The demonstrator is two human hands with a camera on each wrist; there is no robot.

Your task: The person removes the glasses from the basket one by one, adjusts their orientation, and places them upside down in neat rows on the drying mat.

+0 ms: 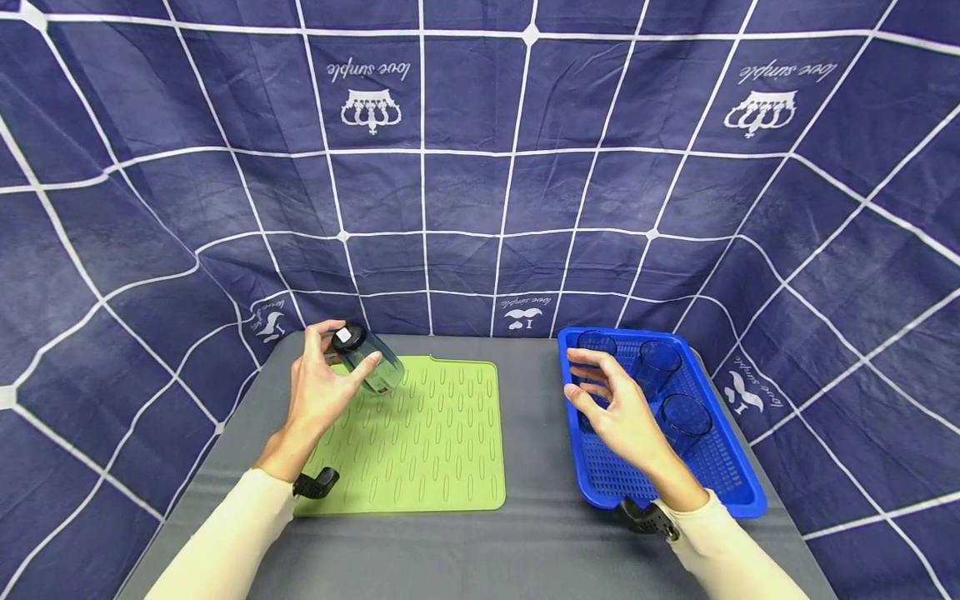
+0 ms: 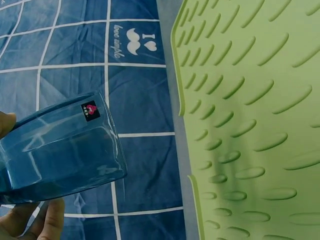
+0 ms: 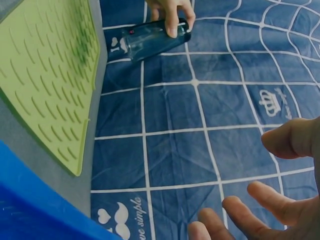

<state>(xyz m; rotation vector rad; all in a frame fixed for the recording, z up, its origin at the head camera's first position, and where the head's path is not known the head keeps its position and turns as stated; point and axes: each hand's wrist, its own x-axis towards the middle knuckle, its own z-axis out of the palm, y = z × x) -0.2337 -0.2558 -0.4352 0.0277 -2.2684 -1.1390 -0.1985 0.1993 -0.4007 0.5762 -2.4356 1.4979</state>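
My left hand (image 1: 322, 379) grips a blue-tinted drinking glass (image 1: 382, 375), tilted above the back left of a green ribbed mat (image 1: 427, 433). The glass's dark end, marked by a white patch, lies between the thumb and fingers, while its clear end points down toward the mat. In the left wrist view, the glass (image 2: 65, 150) carries a small black-and-pink label near its far end. My right hand (image 1: 618, 412) hovers over a blue plastic basket (image 1: 750, 504), fingers spread and holding nothing. Glasses stand inside it, including one glass (image 1: 686, 425) beside the hand; the hand partly hides the basket's left side.
A grey cloth (image 1: 532, 450) covers the table, with a strip of it between mat and basket. Around the back and sides hangs a dark blue curtain (image 1: 465, 192) with white grid lines, close behind the mat and basket.
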